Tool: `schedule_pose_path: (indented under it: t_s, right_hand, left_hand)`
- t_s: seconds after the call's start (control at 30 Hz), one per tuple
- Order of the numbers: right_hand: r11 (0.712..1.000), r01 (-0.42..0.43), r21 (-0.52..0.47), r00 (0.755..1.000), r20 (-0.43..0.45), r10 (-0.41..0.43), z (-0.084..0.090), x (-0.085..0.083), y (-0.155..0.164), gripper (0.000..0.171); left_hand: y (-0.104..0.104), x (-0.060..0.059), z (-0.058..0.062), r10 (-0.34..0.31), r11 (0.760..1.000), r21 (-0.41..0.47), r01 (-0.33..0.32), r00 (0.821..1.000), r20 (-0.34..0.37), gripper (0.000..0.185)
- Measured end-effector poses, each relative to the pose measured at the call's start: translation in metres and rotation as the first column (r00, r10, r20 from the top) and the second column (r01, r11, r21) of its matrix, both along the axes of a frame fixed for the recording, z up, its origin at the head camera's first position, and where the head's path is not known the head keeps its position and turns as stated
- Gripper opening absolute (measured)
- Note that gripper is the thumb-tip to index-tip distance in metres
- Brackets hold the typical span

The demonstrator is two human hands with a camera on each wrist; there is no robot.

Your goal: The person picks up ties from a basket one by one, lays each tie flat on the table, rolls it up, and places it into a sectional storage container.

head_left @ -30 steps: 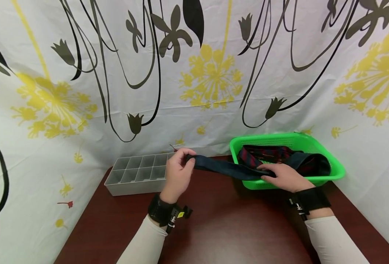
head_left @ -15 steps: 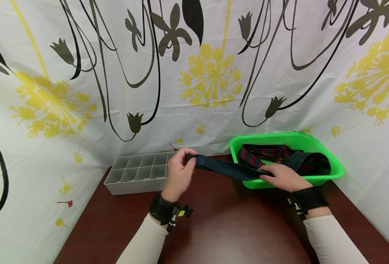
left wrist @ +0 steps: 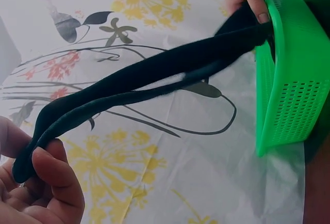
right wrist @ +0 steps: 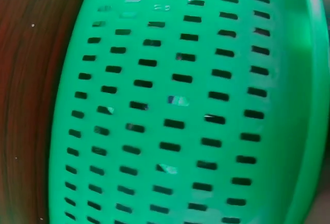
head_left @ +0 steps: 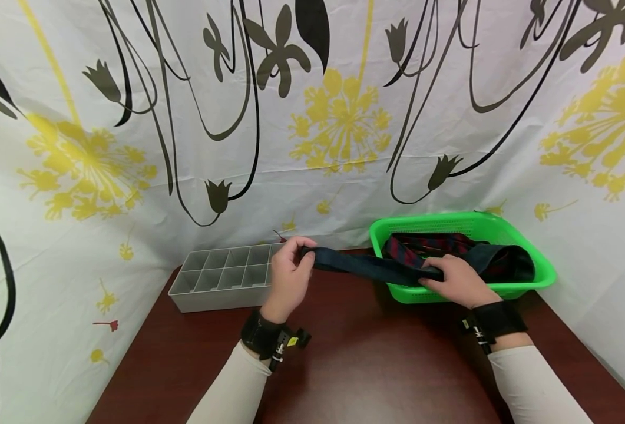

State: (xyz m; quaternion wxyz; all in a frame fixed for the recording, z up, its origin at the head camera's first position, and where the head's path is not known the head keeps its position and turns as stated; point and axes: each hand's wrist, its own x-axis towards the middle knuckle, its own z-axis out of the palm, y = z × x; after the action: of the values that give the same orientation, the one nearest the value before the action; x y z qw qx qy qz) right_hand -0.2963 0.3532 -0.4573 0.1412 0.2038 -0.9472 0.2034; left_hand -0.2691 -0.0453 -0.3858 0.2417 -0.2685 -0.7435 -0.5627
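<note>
Above the tabletop (head_left: 344,365), your left hand (head_left: 287,277) pinches the folded end of the dark tie (head_left: 360,266), and your right hand (head_left: 457,281) clamps it at the near rim of the green basket (head_left: 540,277), where the rest lies with a red striped tie (head_left: 413,247). A pull could drag that tie out or tip the basket. Your right wrist view shows only basket mesh; the grey divider tray (head_left: 222,277) sits apart.
</note>
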Motion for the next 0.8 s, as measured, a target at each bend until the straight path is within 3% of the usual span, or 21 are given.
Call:
schedule_pose_path:
  t_s: [0.1,0.27,0.37,0.47,0.53,0.67,0.8]
  right_hand:
    - [0.997,0.014,-0.077,0.99,-0.138,-0.025,-0.002,-0.002,0.001,0.021]
    - [0.989,-0.002,-0.145,0.932,-0.358,-0.051,0.005,-0.001,0.005,0.035]
    - [0.987,0.001,-0.163,0.907,-0.415,-0.07,0.014,0.004,0.008,0.038]
    - [0.986,0.025,-0.163,0.897,-0.431,-0.094,0.024,0.01,0.012,0.038]
    - [0.987,0.046,-0.153,0.894,-0.435,-0.109,0.03,0.014,0.015,0.037]
    - [0.989,0.08,-0.124,0.879,-0.459,-0.128,0.038,0.018,0.021,0.034]
    - [0.985,0.113,-0.133,0.879,-0.449,-0.162,0.044,0.022,0.025,0.04]
  left_hand:
    - [-0.002,0.0,0.001,0.011,1.0,0.024,-0.011,1.0,0.003,0.02]
    - [-0.007,-0.001,0.004,0.043,0.998,0.037,-0.042,0.999,-0.014,0.019]
    - [-0.01,-0.001,0.007,0.076,0.996,0.048,-0.074,0.996,-0.051,0.018]
    - [-0.016,-0.002,0.012,0.138,0.984,0.126,-0.126,0.986,-0.09,0.018]
    - [-0.02,-0.002,0.015,0.19,0.964,0.208,-0.165,0.976,-0.107,0.018]
    - [-0.032,-0.001,0.025,0.279,0.899,0.378,-0.221,0.954,-0.108,0.016]
    - [-0.049,0.002,0.031,0.342,0.853,0.451,-0.262,0.934,-0.105,0.016]
